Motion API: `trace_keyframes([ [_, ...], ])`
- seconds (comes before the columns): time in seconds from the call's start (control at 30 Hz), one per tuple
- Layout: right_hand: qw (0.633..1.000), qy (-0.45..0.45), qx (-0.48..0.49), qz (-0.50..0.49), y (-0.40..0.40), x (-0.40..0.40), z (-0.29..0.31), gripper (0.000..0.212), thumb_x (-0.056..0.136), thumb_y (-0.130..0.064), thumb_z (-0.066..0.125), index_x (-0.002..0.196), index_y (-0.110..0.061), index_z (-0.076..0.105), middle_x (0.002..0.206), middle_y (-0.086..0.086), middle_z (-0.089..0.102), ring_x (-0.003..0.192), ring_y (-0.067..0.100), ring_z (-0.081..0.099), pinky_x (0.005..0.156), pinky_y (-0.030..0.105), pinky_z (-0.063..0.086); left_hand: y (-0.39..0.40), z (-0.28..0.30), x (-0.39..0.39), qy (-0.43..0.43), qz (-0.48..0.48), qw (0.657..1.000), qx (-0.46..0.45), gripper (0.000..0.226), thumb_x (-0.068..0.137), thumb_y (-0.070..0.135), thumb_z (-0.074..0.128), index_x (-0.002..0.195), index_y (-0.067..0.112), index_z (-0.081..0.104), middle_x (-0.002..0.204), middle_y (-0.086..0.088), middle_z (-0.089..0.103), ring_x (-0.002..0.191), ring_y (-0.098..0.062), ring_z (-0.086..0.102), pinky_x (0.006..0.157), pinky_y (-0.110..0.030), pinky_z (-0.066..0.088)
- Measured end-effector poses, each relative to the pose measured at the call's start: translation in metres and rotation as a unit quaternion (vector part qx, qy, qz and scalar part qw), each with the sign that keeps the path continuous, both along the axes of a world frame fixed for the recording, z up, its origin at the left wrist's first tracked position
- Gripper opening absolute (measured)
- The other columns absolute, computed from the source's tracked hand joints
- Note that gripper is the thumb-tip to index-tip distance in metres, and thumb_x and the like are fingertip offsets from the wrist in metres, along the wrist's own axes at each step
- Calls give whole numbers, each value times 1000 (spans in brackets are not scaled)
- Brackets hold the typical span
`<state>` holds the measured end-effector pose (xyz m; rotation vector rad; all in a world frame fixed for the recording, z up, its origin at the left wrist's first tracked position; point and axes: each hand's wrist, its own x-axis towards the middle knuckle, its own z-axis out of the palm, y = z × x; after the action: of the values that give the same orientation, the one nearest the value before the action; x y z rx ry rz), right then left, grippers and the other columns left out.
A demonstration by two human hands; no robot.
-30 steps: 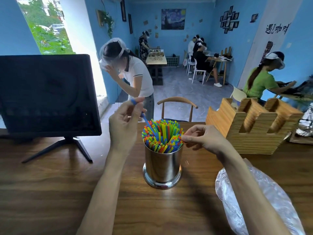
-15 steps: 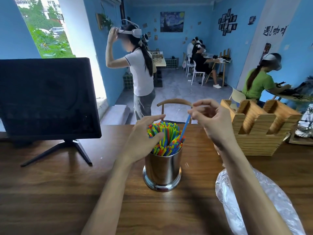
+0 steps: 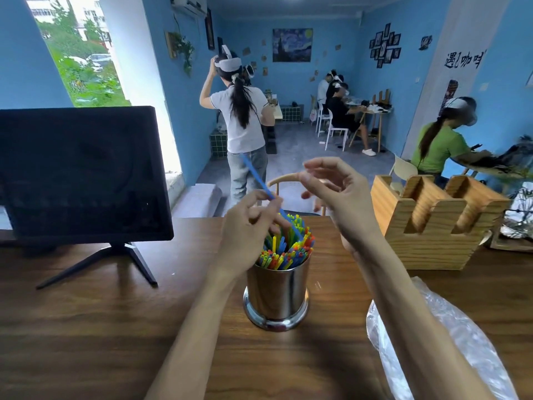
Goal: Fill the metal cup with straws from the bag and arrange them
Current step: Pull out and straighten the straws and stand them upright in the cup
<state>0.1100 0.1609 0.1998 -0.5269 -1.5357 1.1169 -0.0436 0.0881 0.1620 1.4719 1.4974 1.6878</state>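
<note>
Blue walls (image 3: 331, 39) all round; bright window (image 3: 78, 53) at left with greenery and parked cars outside; grey floor (image 3: 300, 157); ceiling light at top edge. Starry-night painting (image 3: 292, 45) on far wall; cluster of small black frames (image 3: 385, 45) to its right; hanging plant (image 3: 181, 50) by window. Dark wooden tabletop (image 3: 86, 327) in front, bearing black monitor (image 3: 80, 174) on splayed stand at left, slotted wooden holder (image 3: 432, 223) at right; curved wooden chair back (image 3: 284, 180) just behind. Seated people at tables with white chairs (image 3: 334, 128) farther back; one person standing, headset on.
</note>
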Motion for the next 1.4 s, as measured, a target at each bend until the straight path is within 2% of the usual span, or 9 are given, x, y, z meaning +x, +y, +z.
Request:
trace_keyframes([
  [0.17,990,-77,-77,-84,23,11,-35,8,93,-9,70,88,-14,72,84,4,71,59,6,55,51,14,42,-12,15,-11,-216,-98,971,30,18,103,9,48,110,12,65,97,-13,78,81,-23,76,71,-25,59],
  [0.27,975,-164,-116,-97,32,20,-55,4,94,-17,72,91,-15,72,79,4,70,54,6,55,52,17,42,-15,14,-18,-266,-165,949,42,28,95,9,47,115,8,66,110,-15,76,93,-27,75,79,-29,61],
  [0.4,964,-204,-154,-76,32,26,-70,17,93,-26,74,94,-10,69,79,8,71,58,11,62,47,18,43,-11,9,-23,-250,-171,953,24,32,96,8,43,116,4,68,112,-13,75,91,-21,73,79,-28,59],
  [0.57,952,-245,-183,5,26,30,-73,31,80,-28,86,96,-8,68,79,6,75,68,18,71,55,25,52,-3,-1,-20,-207,-72,975,26,21,94,3,60,106,13,73,100,-4,79,86,-10,72,76,-20,57],
  [0.73,956,-235,-176,3,24,30,-72,29,74,-17,89,93,-4,70,79,9,77,77,27,76,65,33,60,7,-8,-18,-151,29,986,66,15,94,0,66,103,13,66,98,-5,79,83,-20,74,74,-27,59],
  [0.93,966,-220,-132,-36,22,27,-69,19,76,-9,88,88,-7,74,75,9,77,80,30,76,68,31,62,6,-10,-8,-88,52,991,87,62,95,-6,63,140,28,37,101,-11,75,83,-19,74,79,-21,55],
  [1.03,970,-212,-109,-48,23,27,-62,18,76,-10,88,90,-10,77,76,6,78,77,24,77,69,32,64,4,-6,-8,-89,59,986,130,81,95,-7,62,152,34,22,102,-11,71,80,-25,74,83,-33,56],
  [1.2,972,-219,-69,-49,20,28,-49,12,75,-15,88,81,-15,79,72,4,77,71,19,74,71,40,63,0,2,-9,-47,88,979,176,102,94,-7,62,158,37,-3,106,-6,65,82,-27,75,79,-44,60],
  [1.4,987,-125,11,-96,20,24,-26,9,78,-22,86,79,-20,78,72,-3,75,70,29,69,64,37,59,6,-18,-15,144,79,985,42,110,90,-3,67,148,62,0,97,3,66,69,-12,72,74,-42,62],
])
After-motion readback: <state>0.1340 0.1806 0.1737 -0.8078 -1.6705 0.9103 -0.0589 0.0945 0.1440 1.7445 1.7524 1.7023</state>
